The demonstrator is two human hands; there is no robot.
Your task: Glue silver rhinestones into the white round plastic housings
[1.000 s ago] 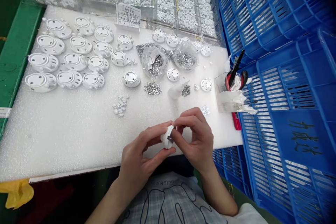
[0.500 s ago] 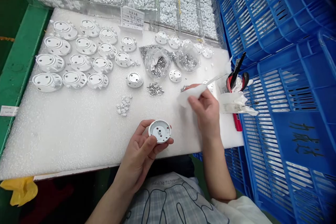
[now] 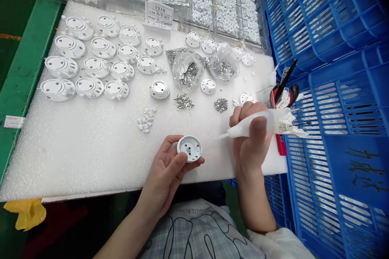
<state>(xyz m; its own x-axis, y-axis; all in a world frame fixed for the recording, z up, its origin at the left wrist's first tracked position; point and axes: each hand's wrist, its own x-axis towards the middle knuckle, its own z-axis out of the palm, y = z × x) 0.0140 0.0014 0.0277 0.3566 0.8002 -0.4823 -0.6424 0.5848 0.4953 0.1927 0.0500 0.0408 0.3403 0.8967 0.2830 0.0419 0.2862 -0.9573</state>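
Note:
My left hand is closed on a round white part, its hollow side with small holes facing up, near the front edge of the foam-covered table. To the right, my right hand grips a translucent white squeeze bottle, its thin nozzle pointing left toward the round part without touching it. Beyond the hands lie a small pile of white pieces and two little heaps of silver metal bits. A single white disc-shaped part rests behind them.
Rows of white assembled parts cover the table's left. Bags of metal bits lie at the middle back, before clear trays of white pieces. Red-black scissors stand at the right, beside blue crates.
My right hand has moved slightly right and turned the bottle, so its nozzle now points left. My left hand still holds the round part. The view has shifted a little.

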